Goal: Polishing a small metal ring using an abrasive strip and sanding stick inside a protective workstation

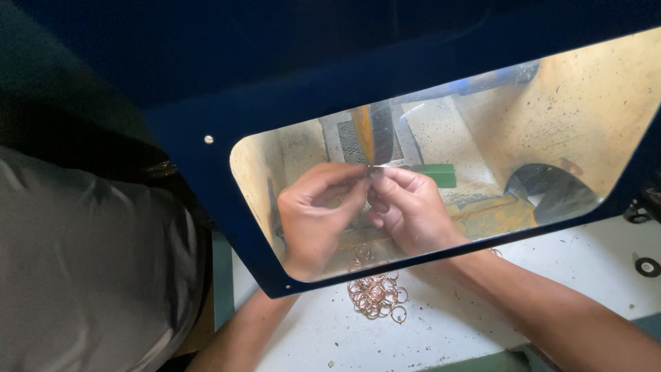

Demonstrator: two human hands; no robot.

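Both hands work behind a clear window set in a dark blue guard panel. My left hand and my right hand meet fingertip to fingertip, pinching a small thin metal piece between them; it is too small to tell its shape. Just below the panel's lower edge a pile of several copper-coloured rings lies on the white bench top, between my forearms.
Behind the window stand a metal machine part with a perforated plate, a green block and a dark curved piece. Small black wheels sit at the right edge. My grey-clad body fills the left.
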